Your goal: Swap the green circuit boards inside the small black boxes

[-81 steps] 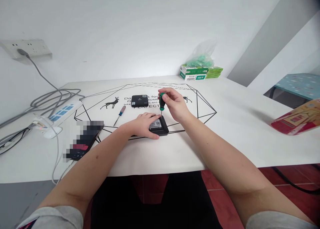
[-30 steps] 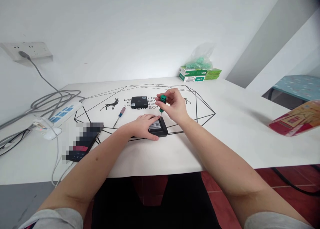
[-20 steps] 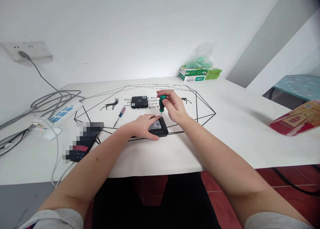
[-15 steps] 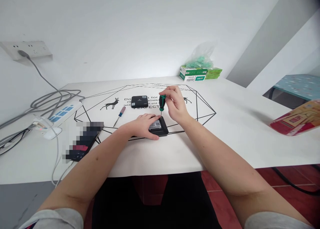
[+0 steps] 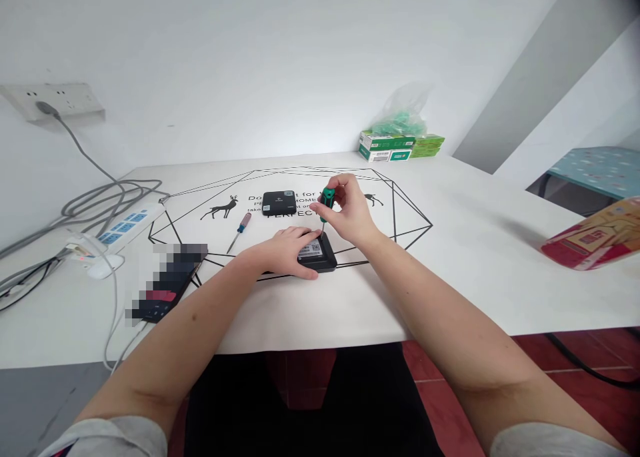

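My right hand (image 5: 350, 210) pinches a green-and-black screwdriver (image 5: 327, 200) by its handle. The shaft points down, its tip at the far edge of a black electronic device (image 5: 326, 254) with a white label on its upper face. Lying across that device, my left hand (image 5: 287, 250) holds it against the table, thumb at the near side and fingers toward the far side. The device's left part is hidden under this hand. Behind it lies a black square cover (image 5: 279, 203) with small stickers. A second screwdriver (image 5: 242, 228), with a translucent reddish-and-blue handle, rests to the left.
At the left are a phone (image 5: 175, 284) with a blurred screen, a power strip (image 5: 133, 227) and looped grey cables (image 5: 100, 200). Green-and-white boxes (image 5: 387, 147) with a plastic bag on top stand at the back. A red-and-yellow package (image 5: 590, 240) lies at the right.
My right fingers have shifted around the screwdriver handle, the thumb now reaching across its front. The handle leans slightly more to the right. My left hand and the device have stayed put.
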`<move>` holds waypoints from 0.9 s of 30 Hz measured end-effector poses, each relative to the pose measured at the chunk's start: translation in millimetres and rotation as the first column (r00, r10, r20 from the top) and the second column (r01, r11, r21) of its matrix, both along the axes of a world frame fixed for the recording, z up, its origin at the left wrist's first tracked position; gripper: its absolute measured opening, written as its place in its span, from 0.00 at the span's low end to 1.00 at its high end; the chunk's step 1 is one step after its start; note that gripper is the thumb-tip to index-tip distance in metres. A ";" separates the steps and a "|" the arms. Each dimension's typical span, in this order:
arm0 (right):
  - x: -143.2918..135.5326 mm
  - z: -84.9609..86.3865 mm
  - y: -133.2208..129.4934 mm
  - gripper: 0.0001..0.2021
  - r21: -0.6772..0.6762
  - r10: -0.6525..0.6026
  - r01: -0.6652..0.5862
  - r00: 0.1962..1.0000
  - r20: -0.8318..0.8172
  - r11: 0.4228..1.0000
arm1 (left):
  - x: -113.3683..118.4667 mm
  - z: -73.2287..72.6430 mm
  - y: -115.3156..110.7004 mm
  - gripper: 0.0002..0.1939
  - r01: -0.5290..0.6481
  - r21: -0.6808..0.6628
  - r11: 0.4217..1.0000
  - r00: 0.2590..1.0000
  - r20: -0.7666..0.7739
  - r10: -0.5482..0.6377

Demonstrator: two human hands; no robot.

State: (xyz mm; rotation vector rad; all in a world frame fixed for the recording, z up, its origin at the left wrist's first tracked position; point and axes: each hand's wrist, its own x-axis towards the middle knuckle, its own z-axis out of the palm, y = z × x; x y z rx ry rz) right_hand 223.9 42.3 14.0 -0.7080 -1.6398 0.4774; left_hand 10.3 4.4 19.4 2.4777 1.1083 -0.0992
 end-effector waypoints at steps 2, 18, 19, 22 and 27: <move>-0.2 -0.3 -0.6 0.19 -0.007 0.007 -0.007 1.000 -0.011 1.000 | -0.2 -0.4 0.1 0.61 -0.001 -0.002 1.000 1.000 0.000 0.001; 7.5 4.8 1.9 0.19 0.222 -0.061 0.034 0.991 0.117 0.974 | 1.1 1.5 -0.9 0.62 -0.001 0.002 1.000 1.000 -0.012 0.001; 7.6 5.0 2.1 0.19 0.225 -0.079 0.053 0.991 0.110 0.973 | 0.9 1.2 -0.8 0.62 -0.002 0.000 1.000 1.000 -0.012 0.002; 7.3 5.4 1.1 0.17 0.194 -0.058 0.038 0.993 0.102 0.980 | -0.2 -0.1 -0.1 0.62 -0.002 -0.005 1.000 1.000 -0.007 0.002; 4.3 6.7 -2.7 0.07 0.158 -0.040 0.027 0.996 0.079 0.987 | -0.6 -0.2 -0.2 0.62 -0.004 0.001 1.000 1.000 0.003 0.004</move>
